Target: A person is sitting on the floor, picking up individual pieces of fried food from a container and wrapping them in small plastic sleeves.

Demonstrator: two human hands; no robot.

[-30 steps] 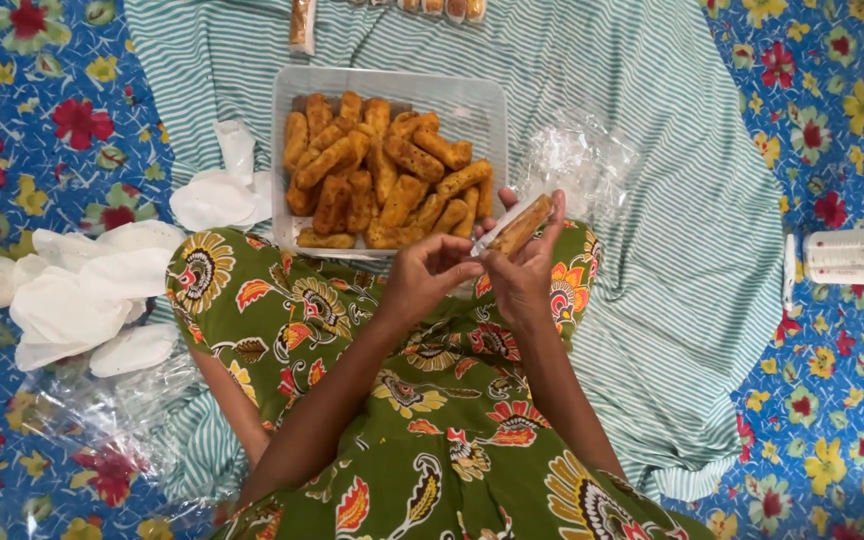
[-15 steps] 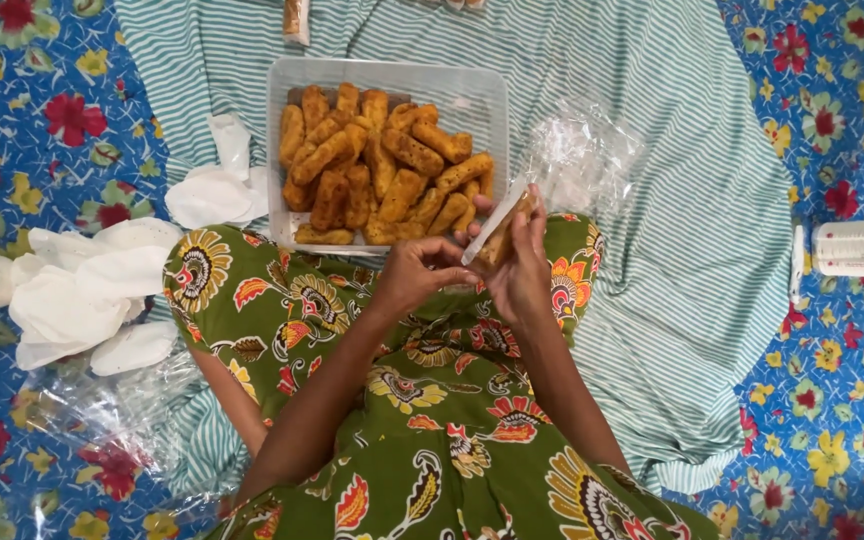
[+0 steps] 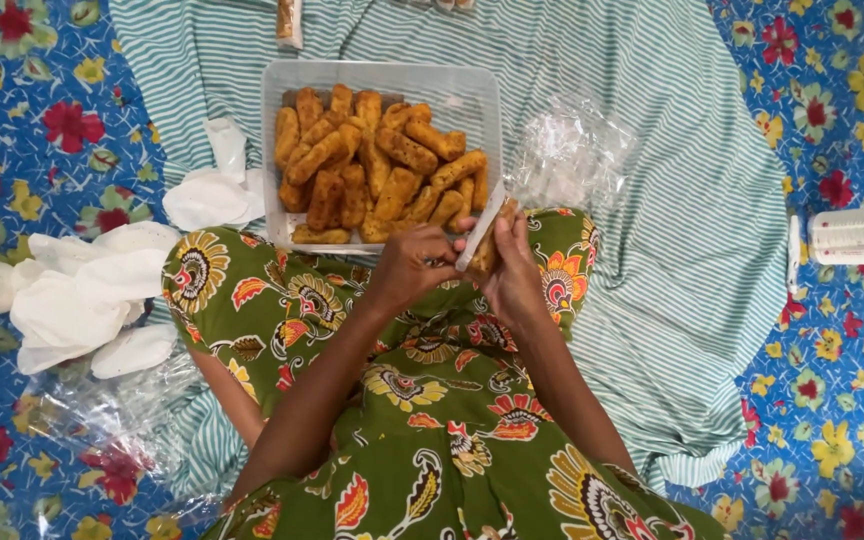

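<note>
A clear plastic tray [image 3: 472, 85] holds several golden fried sticks [image 3: 372, 165] and rests against my knees on a striped cloth. My right hand [image 3: 512, 275] grips a small clear bag with fried sticks inside [image 3: 482, 240], just in front of the tray's near right corner. My left hand [image 3: 412, 268] pinches the same bag at its lower end, fingers closed on the plastic. Both hands sit over my lap, which is covered by a green patterned dress [image 3: 402, 420].
White crumpled tissues [image 3: 82, 290] lie at the left, with more white tissue [image 3: 212, 190] beside the tray. A pile of clear plastic bags [image 3: 572, 150] is right of the tray. A white cylinder [image 3: 857, 235] lies at the far right. Another filled packet [image 3: 289, 20] lies at the top.
The bag has tipped from slanting to nearly upright and moved closer to my lap. Both hands have drawn together around it.
</note>
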